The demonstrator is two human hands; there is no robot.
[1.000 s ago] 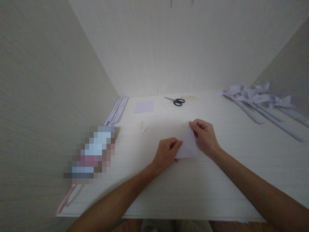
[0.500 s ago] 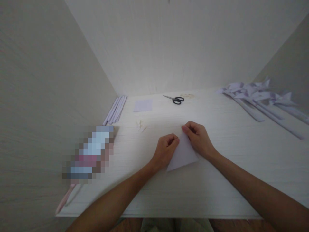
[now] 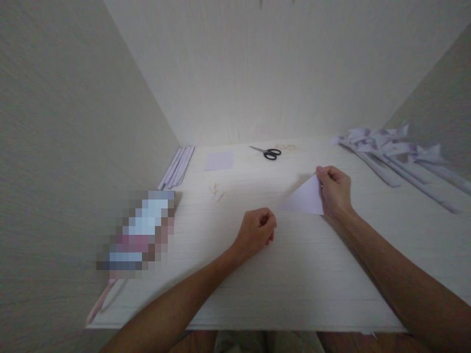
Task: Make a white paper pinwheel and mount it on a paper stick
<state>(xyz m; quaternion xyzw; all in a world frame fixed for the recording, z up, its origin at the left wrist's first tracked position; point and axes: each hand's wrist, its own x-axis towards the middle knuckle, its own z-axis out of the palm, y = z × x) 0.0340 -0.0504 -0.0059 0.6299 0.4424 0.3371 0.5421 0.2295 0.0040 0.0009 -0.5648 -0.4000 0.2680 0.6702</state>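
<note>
The right hand (image 3: pixel 334 191) has carried the folded paper (image 3: pixel 305 200) rightward, off the left hand (image 3: pixel 257 230).

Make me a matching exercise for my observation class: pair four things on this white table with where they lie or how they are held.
Things:
1. folded pale lilac paper triangle
2. black-handled scissors
3. flat pale lilac paper square
4. long pale rolled paper strips

Places:
A. along the left wall
B. pinched in the right hand
C. far middle of the table, by the back wall
D. just left of the scissors

Pairs: 1-B, 2-C, 3-D, 4-A
</note>
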